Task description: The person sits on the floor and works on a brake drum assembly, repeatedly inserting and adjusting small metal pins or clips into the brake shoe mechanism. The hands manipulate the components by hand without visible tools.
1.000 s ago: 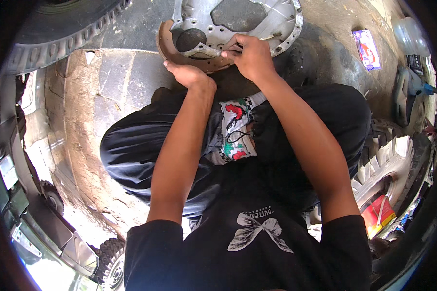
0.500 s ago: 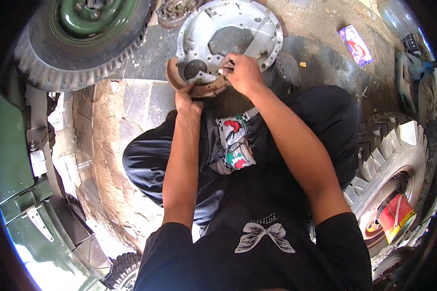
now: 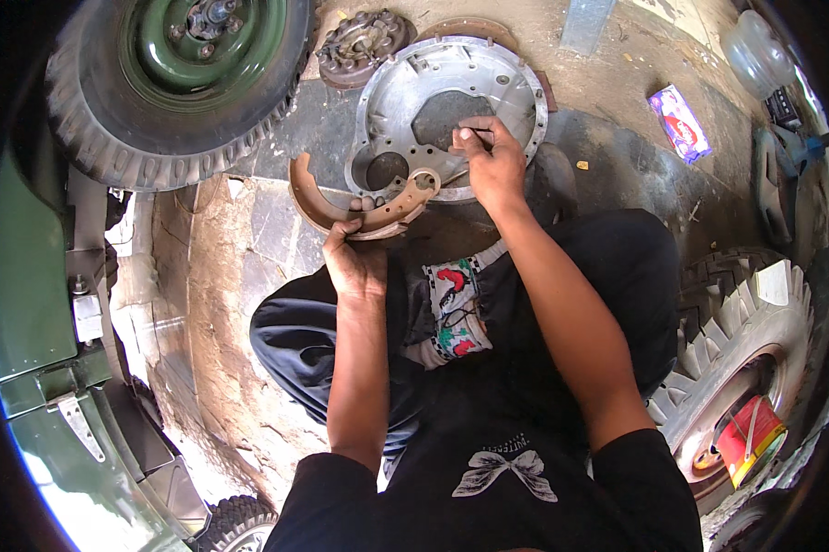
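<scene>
My left hand (image 3: 354,256) holds a curved rusty brown brake shoe (image 3: 320,203) by its lower middle, fingers curled round the rim. Just beyond it lies a round cast aluminium housing (image 3: 386,106) with a large central opening, several bolt holes and a smaller round opening at lower left. My right hand (image 3: 496,168) is closed above the housing's right-central part, to the right of the shoe's upper end, pinching something small and thin that I cannot make out. My crossed legs in dark trousers are below both hands, with a patterned cloth at the middle.
A green-rimmed wheel (image 3: 184,138) is at upper left, a rusty hub (image 3: 356,53) beside it. A green vehicle body (image 3: 37,304) runs down the left. At right are a purple packet (image 3: 679,123), a plastic bottle (image 3: 754,53), a tyre (image 3: 718,340) and a red can (image 3: 745,442).
The brake shoe has come down and left, out from over the housing, in my left hand. My right hand has risen off the shoe, and more of the housing shows.
</scene>
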A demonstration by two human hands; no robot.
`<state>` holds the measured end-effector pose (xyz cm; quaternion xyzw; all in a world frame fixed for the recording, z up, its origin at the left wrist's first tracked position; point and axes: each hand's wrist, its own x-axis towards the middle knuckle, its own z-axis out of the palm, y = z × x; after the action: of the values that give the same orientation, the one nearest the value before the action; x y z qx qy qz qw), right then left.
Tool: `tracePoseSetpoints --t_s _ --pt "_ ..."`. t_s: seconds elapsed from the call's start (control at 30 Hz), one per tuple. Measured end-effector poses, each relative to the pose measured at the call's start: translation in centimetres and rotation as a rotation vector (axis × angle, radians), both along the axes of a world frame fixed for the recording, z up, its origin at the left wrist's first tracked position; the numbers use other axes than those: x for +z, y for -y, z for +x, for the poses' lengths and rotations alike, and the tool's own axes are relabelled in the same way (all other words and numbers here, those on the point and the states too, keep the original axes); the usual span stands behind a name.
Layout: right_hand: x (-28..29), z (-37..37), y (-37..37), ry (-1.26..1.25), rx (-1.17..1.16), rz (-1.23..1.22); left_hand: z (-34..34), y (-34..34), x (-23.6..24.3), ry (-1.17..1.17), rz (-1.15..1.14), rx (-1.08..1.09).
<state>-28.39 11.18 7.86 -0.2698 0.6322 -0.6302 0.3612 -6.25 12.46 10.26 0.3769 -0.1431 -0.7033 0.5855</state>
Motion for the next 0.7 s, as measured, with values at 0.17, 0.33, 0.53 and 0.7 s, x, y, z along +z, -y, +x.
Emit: tracePoseSetpoints --t_s 0.17,0.33,0.53,0.7 --pt "0.0 0.2 0.0 -0.033 0.066 0.025 -1.0 0.5 -2.3 0.058 -0.088 0.068" --pt "-0.6 -0.1 -0.3 -0.039 0.095 -0.022 -3.8 0.5 -1.7 0.125 -0.272 0.192" --pt "0.5 0.4 -0.6 0.111 0.242 -0.076 -3.9 0.7 -2.9 0.117 -0.301 0.204" --pt "1.9 0.8 -1.3 0.261 0.455 -0.064 -3.9 0.5 -2.2 0.161 -0.307 0.187"
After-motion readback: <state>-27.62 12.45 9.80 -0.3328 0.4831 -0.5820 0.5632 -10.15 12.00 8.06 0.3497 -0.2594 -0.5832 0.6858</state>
